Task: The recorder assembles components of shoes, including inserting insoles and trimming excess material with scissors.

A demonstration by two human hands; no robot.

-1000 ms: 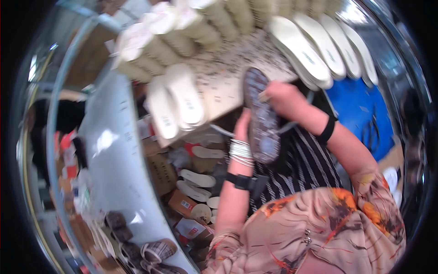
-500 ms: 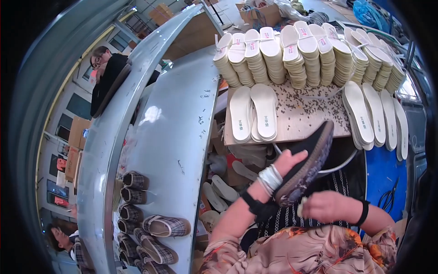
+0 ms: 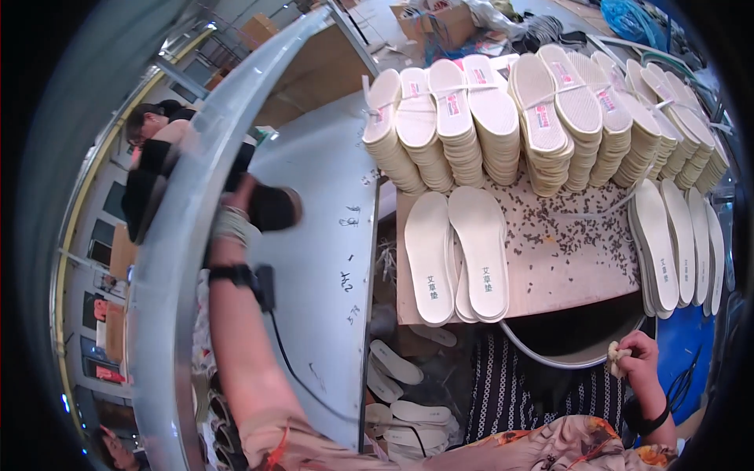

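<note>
dark shoe (image 3: 271,208) out at far left, over the grey metal surface (image 3: 322,228), beside the curved rail (image 3: 169,259). left hand (image 3: 236,212) on it, arm stretched out, grip closed on the shoe's near end. right hand (image 3: 632,357) low at right, near the lap, grip closed around a small pale wad (image 3: 615,357). two loose white insoles (image 3: 459,251) lie flat on the speckled board (image 3: 565,259); tied stacks of insoles (image 3: 534,118) behind; another row of insoles (image 3: 679,243) at right edge.
</note>
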